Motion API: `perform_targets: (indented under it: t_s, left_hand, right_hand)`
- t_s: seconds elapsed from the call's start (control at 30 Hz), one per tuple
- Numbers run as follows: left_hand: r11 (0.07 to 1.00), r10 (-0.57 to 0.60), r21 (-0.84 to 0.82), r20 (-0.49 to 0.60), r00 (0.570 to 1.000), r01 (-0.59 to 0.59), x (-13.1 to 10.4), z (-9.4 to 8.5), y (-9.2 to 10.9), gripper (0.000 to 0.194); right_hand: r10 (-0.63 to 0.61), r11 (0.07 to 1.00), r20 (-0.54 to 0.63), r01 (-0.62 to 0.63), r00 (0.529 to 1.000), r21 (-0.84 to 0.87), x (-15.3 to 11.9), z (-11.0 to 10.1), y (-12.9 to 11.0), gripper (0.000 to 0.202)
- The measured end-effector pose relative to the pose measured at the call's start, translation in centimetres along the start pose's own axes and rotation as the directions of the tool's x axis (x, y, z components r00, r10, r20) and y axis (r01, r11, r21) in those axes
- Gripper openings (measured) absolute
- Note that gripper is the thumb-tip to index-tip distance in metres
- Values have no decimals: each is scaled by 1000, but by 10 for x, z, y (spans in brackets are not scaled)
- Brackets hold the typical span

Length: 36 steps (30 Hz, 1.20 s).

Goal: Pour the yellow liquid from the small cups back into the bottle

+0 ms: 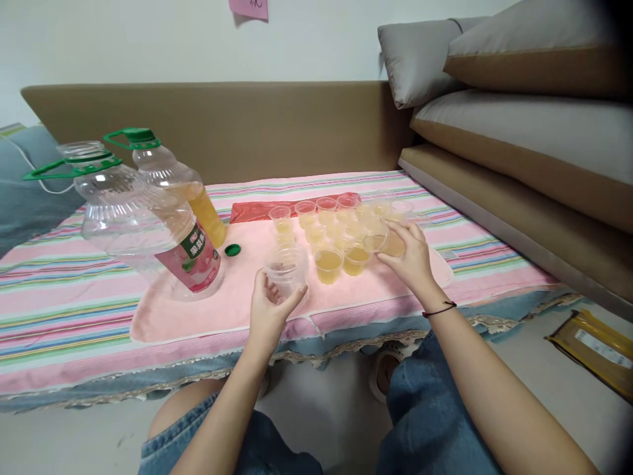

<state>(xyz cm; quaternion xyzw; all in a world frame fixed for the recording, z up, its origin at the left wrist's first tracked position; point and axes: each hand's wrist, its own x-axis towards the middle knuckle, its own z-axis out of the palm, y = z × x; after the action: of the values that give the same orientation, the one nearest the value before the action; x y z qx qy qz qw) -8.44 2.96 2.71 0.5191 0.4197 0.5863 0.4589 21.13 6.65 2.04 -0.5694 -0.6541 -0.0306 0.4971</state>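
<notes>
My left hand point(268, 300) is wrapped around a stack of clear plastic cups point(287, 267), which stands upright just above or on the pink mat point(222, 307); I cannot tell which. At the right end of the front row, my right hand point(411, 258) grips a clear plastic cup point(374, 242) by its side. Rows of similar cups of yellow drink fill the mat between and behind my hands. Nearest to the stack is a filled cup point(328, 265), with a second filled cup point(356, 260) beside it. My right fingers partly hide cups at the right.
On the left stand a large clear bottle point(192, 260) without its cap, and a capped bottle point(210, 218) with yellow drink. A green cap point(232, 250) lies near them. A red plastic wrapper point(252, 210) is behind the cups. Stacked cushions point(519, 135) rise at the right.
</notes>
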Motion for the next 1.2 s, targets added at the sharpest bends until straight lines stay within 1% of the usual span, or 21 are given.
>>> perform_targets:
  t_s: [0.1,0.43,0.53,0.63,0.73,0.93,1.1,1.2]
  left_hand:
    - [1000,1,-4,3,1000,-1,0,0,0,56]
    - [1000,11,-6,-9,1000,-11,-1,0,0,56]
    - [1000,10,-10,-12,1000,-10,-1,0,0,56]
    - [1000,11,-13,-11,1000,-11,0,0,0,55]
    - [1000,14,-13,-14,1000,-14,0,0,0,54]
    - [1000,10,-22,-28,1000,-11,1,0,2,55]
    - [999,0,-39,-33,999,-1,5,4,0,56]
    - [999,-7,-31,-47,999,5,9,8,-1,54]
  right_hand:
    - [-13,999,13,14,1000,-38,1,0,-2,66]
    - [-54,993,-7,53,999,-104,2,1,-3,66]
    - [-82,990,-22,79,996,-113,1,2,-2,66]
    - [-81,992,-37,77,996,-97,1,3,-3,64]
    - [-37,999,-69,35,997,-19,1,4,-3,63]
    - [104,989,-114,-91,988,119,4,4,2,66]
    - [229,956,-143,-195,963,217,5,-3,6,72]
    - [295,931,-168,-244,940,272,10,-10,7,71]
